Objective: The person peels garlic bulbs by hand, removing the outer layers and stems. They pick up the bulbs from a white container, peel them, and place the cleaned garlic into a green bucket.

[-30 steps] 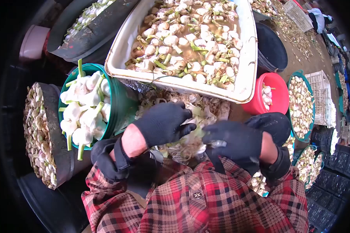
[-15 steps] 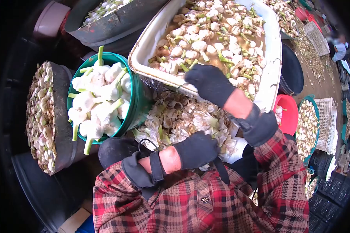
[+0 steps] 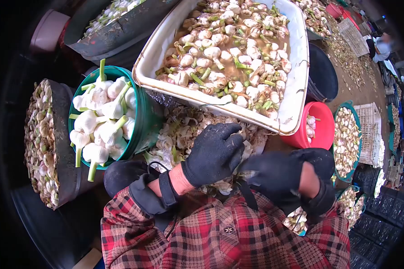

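Observation:
Both of my hands wear black gloves and are close together over a heap of papery garlic skins (image 3: 179, 130) in front of my lap. My left hand (image 3: 216, 154) is closed, its fingers curled toward the right hand; pale bits show beside the fingertips, and what it grips is hidden. Smeared by motion, my right hand (image 3: 276, 177) is just to the right, its fingers close to the left hand. Beyond them a white tub (image 3: 211, 101) holds garlic bulbs (image 3: 212, 52) in brownish water. To the left stands a green bucket (image 3: 141, 130) full of clean white garlic with trimmed stems.
A red bucket (image 3: 321, 127) with a few bulbs stands right of the tub, near a teal-rimmed basket (image 3: 359, 134) of garlic and a pale crate (image 3: 368, 130). Dark containers (image 3: 65, 134) of garlic line the left. A person (image 3: 382, 47) is far off at the right.
My right hand has come back from the tub's near edge to beside my left hand. The left hand has risen slightly and turned. The view has shifted a little.

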The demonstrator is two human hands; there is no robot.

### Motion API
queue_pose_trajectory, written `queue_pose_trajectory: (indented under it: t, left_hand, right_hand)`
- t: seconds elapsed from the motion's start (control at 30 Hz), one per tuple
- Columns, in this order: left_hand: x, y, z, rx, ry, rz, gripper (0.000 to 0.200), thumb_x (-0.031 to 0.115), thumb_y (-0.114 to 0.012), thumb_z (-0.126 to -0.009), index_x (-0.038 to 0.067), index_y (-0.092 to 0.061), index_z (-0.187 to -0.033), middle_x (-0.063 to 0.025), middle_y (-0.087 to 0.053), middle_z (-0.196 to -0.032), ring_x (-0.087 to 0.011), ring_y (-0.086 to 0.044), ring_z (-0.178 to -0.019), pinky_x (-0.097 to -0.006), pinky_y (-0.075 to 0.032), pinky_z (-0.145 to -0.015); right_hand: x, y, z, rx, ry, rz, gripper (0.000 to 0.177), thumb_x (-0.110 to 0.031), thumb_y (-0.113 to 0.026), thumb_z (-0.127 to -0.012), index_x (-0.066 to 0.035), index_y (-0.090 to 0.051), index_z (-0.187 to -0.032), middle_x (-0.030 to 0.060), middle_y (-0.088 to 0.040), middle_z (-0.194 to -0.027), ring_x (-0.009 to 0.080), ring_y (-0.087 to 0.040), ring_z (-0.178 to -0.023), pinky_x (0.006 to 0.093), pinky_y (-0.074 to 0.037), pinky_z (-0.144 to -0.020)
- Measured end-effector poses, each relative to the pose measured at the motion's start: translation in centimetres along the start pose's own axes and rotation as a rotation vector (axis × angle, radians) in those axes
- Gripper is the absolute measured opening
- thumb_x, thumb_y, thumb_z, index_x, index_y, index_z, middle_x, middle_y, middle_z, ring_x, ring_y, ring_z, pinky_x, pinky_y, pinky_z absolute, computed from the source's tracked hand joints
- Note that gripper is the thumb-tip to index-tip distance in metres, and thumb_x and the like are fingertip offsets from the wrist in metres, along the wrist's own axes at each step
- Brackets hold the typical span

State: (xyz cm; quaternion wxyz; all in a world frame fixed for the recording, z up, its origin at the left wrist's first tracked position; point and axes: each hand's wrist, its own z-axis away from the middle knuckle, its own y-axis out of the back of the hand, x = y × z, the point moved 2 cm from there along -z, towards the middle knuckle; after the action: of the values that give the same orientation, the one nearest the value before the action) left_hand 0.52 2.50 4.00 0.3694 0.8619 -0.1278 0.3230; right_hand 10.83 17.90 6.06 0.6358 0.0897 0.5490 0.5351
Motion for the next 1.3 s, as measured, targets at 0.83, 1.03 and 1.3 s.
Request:
queue_pose_trajectory:
  t: [0.83,1.03,1.3]
  left_hand:
    - [-1.2,-0.1,-0.2,-0.199,0.189,0.1,0.016,0.015,-0.066,-0.079,0.002,-0.062,-0.071,-0.0177,-0.062,-0.089,-0.0348,-0.061,-0.073,-0.0424,-0.05,-0.066]
    - [-1.2,-0.6,0.1,-0.263,0.161,0.074,0.017,0.016,-0.065,-0.079,0.0,-0.062,-0.072,-0.0172,-0.062,-0.089,-0.0344,-0.061,-0.074,-0.0423,-0.049,-0.065]
    - [-1.3,-0.5,0.0,-0.207,0.123,0.098,0.015,0.013,-0.064,-0.079,0.0,-0.061,-0.071,-0.0167,-0.062,-0.087,-0.035,-0.061,-0.073,-0.0417,-0.05,-0.065]
  right_hand:
    - [21.5,9.6,-21.9,-0.018,-0.53,0.258,0.065,-0.033,-0.055,-0.081,-0.003,-0.042,-0.137,0.0233,-0.051,-0.132,0.0355,-0.052,-0.12,0.0412,-0.042,-0.1]
    - [22.8,8.3,-22.2,0.108,-0.558,0.216,0.069,-0.033,-0.062,-0.077,0.0,-0.042,-0.135,0.026,-0.051,-0.13,0.0364,-0.053,-0.117,0.0384,-0.042,-0.1]
    - [20.1,8.6,-19.2,0.169,-0.57,0.186,0.065,-0.017,-0.052,-0.078,-0.006,-0.038,-0.14,0.0225,-0.049,-0.134,0.0352,-0.05,-0.121,0.0371,-0.039,-0.103]
